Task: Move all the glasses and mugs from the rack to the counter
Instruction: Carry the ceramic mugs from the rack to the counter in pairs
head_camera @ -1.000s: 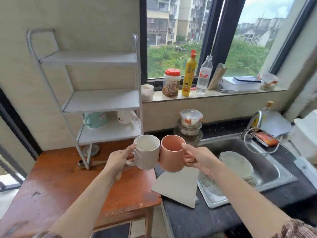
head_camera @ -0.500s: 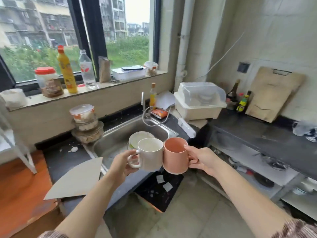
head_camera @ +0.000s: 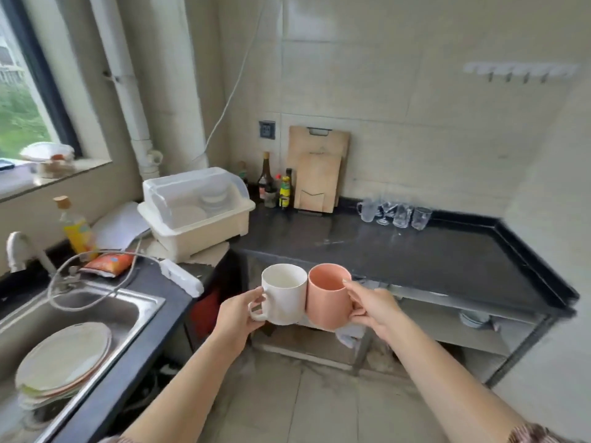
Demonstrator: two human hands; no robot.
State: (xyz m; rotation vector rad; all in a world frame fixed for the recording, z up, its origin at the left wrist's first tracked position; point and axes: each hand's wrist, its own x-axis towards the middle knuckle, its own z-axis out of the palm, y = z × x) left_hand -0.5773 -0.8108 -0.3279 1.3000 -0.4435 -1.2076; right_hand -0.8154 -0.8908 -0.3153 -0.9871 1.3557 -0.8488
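Note:
My left hand (head_camera: 235, 316) grips the handle of a white mug (head_camera: 284, 294). My right hand (head_camera: 371, 306) holds a pink mug (head_camera: 326, 297) by its side and rim. Both mugs are upright, touch side by side, and hang in the air just in front of the near edge of the black counter (head_camera: 415, 257). Several clear glasses (head_camera: 395, 212) stand together at the back of that counter. The rack is out of view.
A cream dish box (head_camera: 196, 215) with a clear lid, sauce bottles (head_camera: 275, 190) and wooden cutting boards (head_camera: 316, 174) stand at the counter's back left. A steel sink (head_camera: 105, 311) with stacked plates (head_camera: 64, 356) lies to the left. Shelves run under the counter.
The view has swung right, from the rack past the sink to the black counter. Both hands carried the two mugs along, still held together.

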